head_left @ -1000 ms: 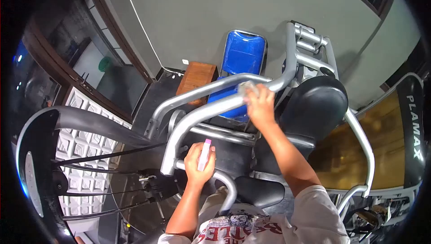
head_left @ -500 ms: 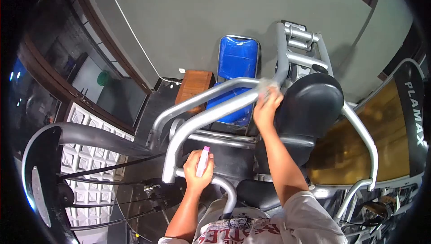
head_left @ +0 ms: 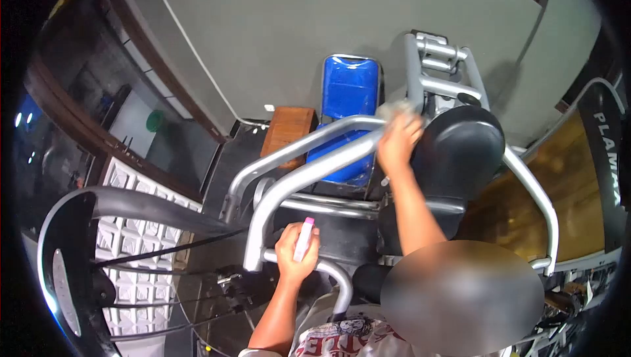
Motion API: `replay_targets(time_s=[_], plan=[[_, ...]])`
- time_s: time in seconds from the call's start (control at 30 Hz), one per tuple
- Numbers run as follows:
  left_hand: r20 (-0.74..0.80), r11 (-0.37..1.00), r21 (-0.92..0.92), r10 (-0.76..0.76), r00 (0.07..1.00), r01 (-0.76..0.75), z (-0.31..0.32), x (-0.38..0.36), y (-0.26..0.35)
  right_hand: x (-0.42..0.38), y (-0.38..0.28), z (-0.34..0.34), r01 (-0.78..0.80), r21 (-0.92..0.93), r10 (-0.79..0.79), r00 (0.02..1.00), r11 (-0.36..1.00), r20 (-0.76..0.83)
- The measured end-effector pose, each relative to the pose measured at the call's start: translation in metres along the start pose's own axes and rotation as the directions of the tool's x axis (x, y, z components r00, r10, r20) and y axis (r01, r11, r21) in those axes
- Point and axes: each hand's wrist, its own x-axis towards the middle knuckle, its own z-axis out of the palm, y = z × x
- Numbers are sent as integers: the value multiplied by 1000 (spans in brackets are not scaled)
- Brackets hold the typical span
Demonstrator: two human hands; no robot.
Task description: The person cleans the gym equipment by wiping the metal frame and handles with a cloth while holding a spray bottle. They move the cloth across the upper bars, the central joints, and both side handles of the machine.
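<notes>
My left hand [head_left: 298,254] is wrapped round a small white bottle [head_left: 303,241] with a pink cap, just above a lower bent bar of the exercise machine. Farther forward, my right hand [head_left: 399,141] presses a pale, blurred cloth [head_left: 396,111] against the upper end of the silver tube frame [head_left: 315,164]. A black padded seat [head_left: 464,150] is directly to the right of that hand.
Behind the tubes stand a blue folding chair [head_left: 351,87] and a brown wooden box [head_left: 288,130] by the grey wall. A black curved machine arm [head_left: 154,207] reaches in from the left. A PLAMAX panel [head_left: 559,186] stands at the right.
The view has shifted slightly. My right hand and the cloth have moved a little up and right along the tube. A blurred oval now covers the lower right.
</notes>
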Motion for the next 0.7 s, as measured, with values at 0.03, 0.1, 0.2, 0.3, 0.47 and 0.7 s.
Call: replay_targets(time_s=[0.03,0.1,0.2,0.3,0.47,0.7], plan=[[13,1000,20,18,1000,-18,0,0,-6,25,-5,-4,-130,141,137,990,982,-42],[28,999,29,36,999,-36,-2,0,-8,28,-16,-5,-159,54,157,987,986,31],[11,1000,15,20,1000,-20,1,-1,-3,-16,-33,-13,36,4,-36,999,999,37],[47,999,31,38,998,-39,2,2,-4,-90,-47,-14,128,106,-147,970,986,193],[103,1000,5,23,994,-24,-2,3,-6,-25,-32,-40,185,29,-185,939,982,290],[117,996,62,50,992,-57,-8,1,-10,119,17,16,-233,-316,308,927,920,212]])
